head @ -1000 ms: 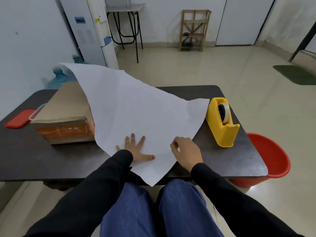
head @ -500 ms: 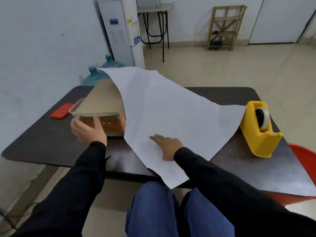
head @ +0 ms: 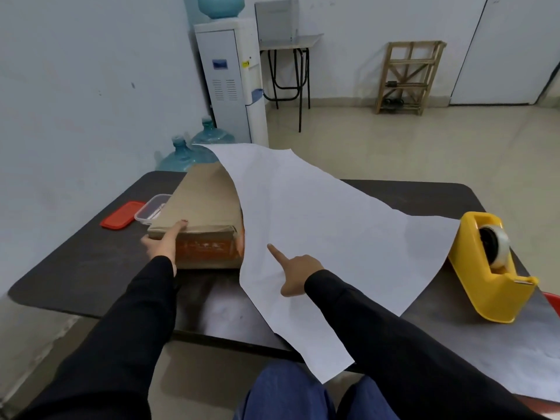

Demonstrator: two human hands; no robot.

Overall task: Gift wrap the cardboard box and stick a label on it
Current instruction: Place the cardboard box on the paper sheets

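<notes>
**Wrapping barely begun**

The cardboard box (head: pixel 197 207) sits at ten o'clock on the desk (head: pixel 75 268), with the paper (head: pixel 318 231) draped over its right edge. My left grip (head: pixel 162 244) lies spread on its corner; my right grip (head: pixel 298 268), forefinger out, pins the paper. Folding, taping and label remain.
</notes>
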